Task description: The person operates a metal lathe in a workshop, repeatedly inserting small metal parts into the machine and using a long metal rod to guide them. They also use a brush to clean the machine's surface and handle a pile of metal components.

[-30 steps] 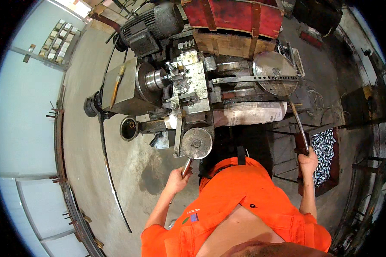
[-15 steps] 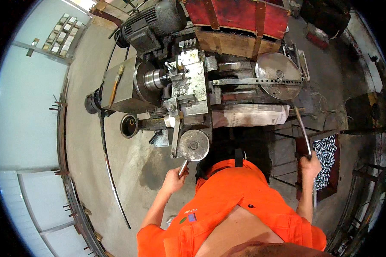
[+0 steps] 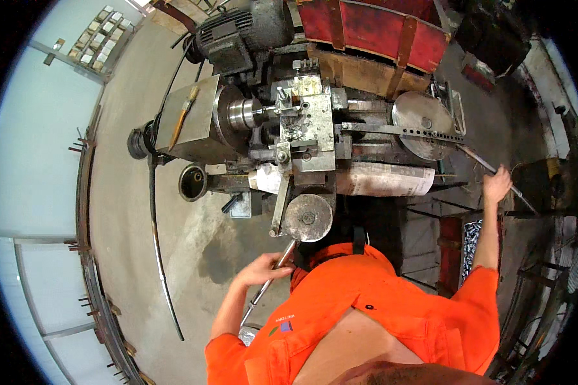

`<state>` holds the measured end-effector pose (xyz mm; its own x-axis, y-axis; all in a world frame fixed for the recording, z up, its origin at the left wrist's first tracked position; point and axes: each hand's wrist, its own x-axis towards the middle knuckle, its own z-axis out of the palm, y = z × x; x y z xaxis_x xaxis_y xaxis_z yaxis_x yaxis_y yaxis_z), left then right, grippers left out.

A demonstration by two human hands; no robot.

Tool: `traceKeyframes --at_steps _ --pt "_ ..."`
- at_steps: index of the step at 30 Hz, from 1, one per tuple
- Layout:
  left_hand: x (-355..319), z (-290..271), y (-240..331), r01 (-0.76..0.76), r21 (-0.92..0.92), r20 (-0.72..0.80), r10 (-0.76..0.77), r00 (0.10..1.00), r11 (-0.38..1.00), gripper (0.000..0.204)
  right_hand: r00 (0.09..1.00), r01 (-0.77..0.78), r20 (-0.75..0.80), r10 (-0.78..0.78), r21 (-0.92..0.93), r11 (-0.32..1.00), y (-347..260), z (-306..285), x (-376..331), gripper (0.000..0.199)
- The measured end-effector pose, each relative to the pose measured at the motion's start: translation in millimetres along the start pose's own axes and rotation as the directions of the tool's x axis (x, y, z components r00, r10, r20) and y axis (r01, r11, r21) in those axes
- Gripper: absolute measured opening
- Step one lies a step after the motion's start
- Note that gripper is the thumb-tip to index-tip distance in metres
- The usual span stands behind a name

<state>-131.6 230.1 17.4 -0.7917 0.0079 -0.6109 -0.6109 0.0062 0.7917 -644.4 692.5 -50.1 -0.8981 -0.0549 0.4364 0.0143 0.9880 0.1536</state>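
My left hand (image 3: 262, 269) is curled over a shiny metal lever (image 3: 257, 300) below a round steel disc (image 3: 307, 218) on the lathe's near side. Out to the right, my right hand (image 3: 496, 185) grips another long lever (image 3: 479, 157), which slants down-right from a large disc (image 3: 412, 115). A perforated flat bar (image 3: 382, 130) joins that disc to the lathe's tool slide (image 3: 308, 128). Left of the slide sits the round chuck (image 3: 241, 115), with a gap between them. Whatever the chuck holds is too small to make out.
A wooden-handled brush (image 3: 184, 119) lies on the headstock. Behind stand a motor (image 3: 228, 38) and a red box (image 3: 372, 29). Small metal cylinders (image 3: 471, 247) fill a bin beneath my right arm. A long thin rod (image 3: 160, 263) slants down at the left.
My right hand has swung its lever outward to the right and away from me. The tool slide has shifted right, away from the chuck. More of the left lever now shows below my left hand.
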Motion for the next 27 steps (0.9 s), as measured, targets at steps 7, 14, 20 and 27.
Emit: traceKeyframes --at_steps 7,14,20,27 --pt "36 -149 -64 0.504 0.419 -0.806 0.053 0.59 0.755 0.044 0.944 0.329 -0.212 -0.253 0.562 0.759 -49 -52 -125 0.072" --pt "74 -194 -108 0.572 0.743 -0.667 0.308 0.678 0.349 0.042 0.958 0.169 0.032 -0.284 0.737 0.654 -72 -80 -141 0.042" --pt "141 -137 -151 0.601 0.207 -0.978 0.179 0.106 0.772 0.048 0.926 0.129 0.111 -0.362 0.807 0.577 -95 -109 -124 0.034" --pt "96 -186 -150 0.622 0.649 -0.749 0.222 0.625 0.438 0.045 0.821 0.444 -0.226 -0.524 0.829 0.339 -166 -184 -65 0.031"
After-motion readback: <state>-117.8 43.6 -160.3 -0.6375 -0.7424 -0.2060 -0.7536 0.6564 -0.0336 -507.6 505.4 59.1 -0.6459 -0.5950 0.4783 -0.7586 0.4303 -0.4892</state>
